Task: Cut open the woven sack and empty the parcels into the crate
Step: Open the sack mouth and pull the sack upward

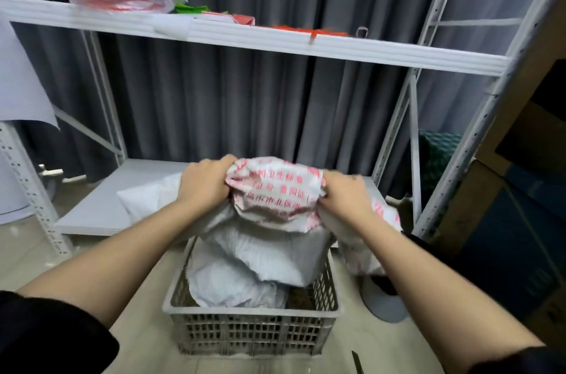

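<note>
Both hands, left hand and right hand, clench the upturned sack above the crate so parcels drop in.

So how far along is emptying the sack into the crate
Already done: the woven sack looks open, and several white parcels lie piled in the grey crate. In hand: the left hand and right hand grip the sack, held above the crate. Left: whether more parcels remain inside cannot be seen. One white parcel lies on the low shelf.
</note>
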{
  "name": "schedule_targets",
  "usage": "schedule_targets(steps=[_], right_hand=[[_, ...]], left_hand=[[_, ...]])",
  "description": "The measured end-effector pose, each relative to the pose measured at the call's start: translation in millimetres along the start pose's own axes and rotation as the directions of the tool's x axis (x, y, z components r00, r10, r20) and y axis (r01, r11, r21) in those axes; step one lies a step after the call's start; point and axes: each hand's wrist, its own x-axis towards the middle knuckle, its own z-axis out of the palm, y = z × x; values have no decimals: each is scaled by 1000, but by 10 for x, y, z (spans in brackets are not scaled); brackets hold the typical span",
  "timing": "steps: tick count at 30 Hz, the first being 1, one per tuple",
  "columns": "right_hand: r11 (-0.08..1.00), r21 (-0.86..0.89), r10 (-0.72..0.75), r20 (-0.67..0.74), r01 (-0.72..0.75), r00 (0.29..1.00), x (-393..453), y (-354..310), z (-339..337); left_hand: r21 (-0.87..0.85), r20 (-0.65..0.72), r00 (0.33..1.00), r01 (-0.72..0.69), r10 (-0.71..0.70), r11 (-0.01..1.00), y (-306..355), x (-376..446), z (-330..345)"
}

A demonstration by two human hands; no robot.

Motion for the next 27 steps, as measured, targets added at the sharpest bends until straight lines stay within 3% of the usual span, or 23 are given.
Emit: schedule_targets(steps=[3, 6, 9, 13, 16, 19, 23, 27], right_hand=[[998, -52, -33, -162, 25, 986, 233, 44, -496], [997, -55, -55, -186, 46, 981, 300, 62, -866], [988, -112, -117, -99, 106, 988, 279, 22, -1044], [989, -131, -115, -342, 74, 933, 233, -59, -1212], [967, -205, -207, -286, 152, 936, 152, -148, -1168], [981, -170, -154, -426, 89, 892, 154, -125, -1224], [984, -148, -154, -428, 99, 891, 151, -179, -1244], [968, -243, -193, -571, 60, 798, 125, -193, -1332]], left_hand=[[-52, 11, 995, 102, -102, 993, 100, 179, -376], [-95, -29, 987, 154, -157, 984, 107, 280, -642], [-28, 66, 990, 127, -125, 992, 79, 274, -764], [-28, -160, 980, 114, -117, 993, 97, 313, -933], [29, -13, 991, 131, -131, 991, 87, 251, -960], [-7, -162, 984, 74, -74, 997, 71, 225, -1057], [-3, -80, 992, 103, -103, 995, 69, 177, -1102], [-33, -281, 959, 24, -33, 999, 47, 76, -1131]])
